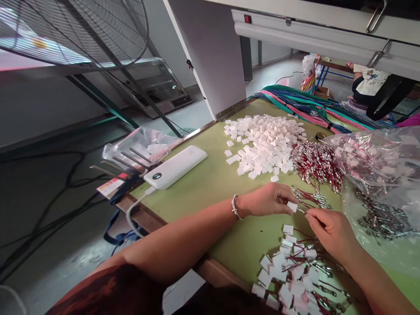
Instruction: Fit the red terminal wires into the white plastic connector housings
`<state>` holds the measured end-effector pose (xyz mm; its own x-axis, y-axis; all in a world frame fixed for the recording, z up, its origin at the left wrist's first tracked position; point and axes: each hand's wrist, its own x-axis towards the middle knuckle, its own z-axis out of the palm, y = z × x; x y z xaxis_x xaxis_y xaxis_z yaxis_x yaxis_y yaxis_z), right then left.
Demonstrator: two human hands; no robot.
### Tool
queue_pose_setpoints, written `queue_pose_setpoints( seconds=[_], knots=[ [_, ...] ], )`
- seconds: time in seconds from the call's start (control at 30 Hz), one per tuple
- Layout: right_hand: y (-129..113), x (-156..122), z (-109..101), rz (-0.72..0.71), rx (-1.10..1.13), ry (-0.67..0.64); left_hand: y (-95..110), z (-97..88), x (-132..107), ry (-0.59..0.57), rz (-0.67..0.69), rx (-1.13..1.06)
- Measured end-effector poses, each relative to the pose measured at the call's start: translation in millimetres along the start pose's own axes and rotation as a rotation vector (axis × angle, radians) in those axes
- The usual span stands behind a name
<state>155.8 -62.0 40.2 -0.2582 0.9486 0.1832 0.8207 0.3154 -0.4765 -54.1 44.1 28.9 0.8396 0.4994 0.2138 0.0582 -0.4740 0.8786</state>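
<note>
Between the fingertips of my left hand (271, 200) is a small white connector housing (292, 207). My right hand (331, 229) pinches a short red wire lead, whose metal terminal (300, 211) points at the housing; I cannot tell whether it sits inside. Just behind my fingers lies a small bunch of red leads (311, 197). Nearer to me is a heap of white housings with red leads attached (282, 264). Loose white housings (265, 140) form a big pile at the back, with a pile of red terminal-ended leads (316, 166) beside it.
A white power bank (177, 167) with a cable lies on the left of the green table (197, 201). Clear plastic bags (377, 162) of parts cover the right side. Long coloured wire bundles (302, 105) stretch across the back. A fan (75, 30) stands at upper left; a person (370, 83) sits beyond.
</note>
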Motion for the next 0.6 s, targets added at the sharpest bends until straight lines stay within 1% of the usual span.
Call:
queue_pose_setpoints(
  seconds=[0.1,0.2,0.27,0.3,0.4,0.5,0.6],
  knots=[
    [-1,1,-1,-0.033,0.016,-0.051,-4,0.8,-1,-0.056,-0.090,-0.085],
    [-1,2,-4,0.013,0.178,-0.137,-9,2.7,-2,-0.123,-0.242,-0.281],
    [-1,3,-6,0.030,0.252,-0.163,-10,4.4,-2,-0.134,-0.330,-0.387],
    [-2,3,-6,0.018,0.258,-0.172,-10,5.3,-3,-0.129,-0.354,-0.411],
    [-2,3,-9,-0.032,0.278,-0.195,-8,7.5,-3,-0.117,-0.361,-0.465],
    [-1,5,-12,-0.024,0.352,-0.212,-4,7.6,-2,-0.135,-0.373,-0.576],
    [0,7,-14,-0.007,0.367,-0.297,-3,5.7,-2,-0.169,-0.406,-0.618]
  ],
)
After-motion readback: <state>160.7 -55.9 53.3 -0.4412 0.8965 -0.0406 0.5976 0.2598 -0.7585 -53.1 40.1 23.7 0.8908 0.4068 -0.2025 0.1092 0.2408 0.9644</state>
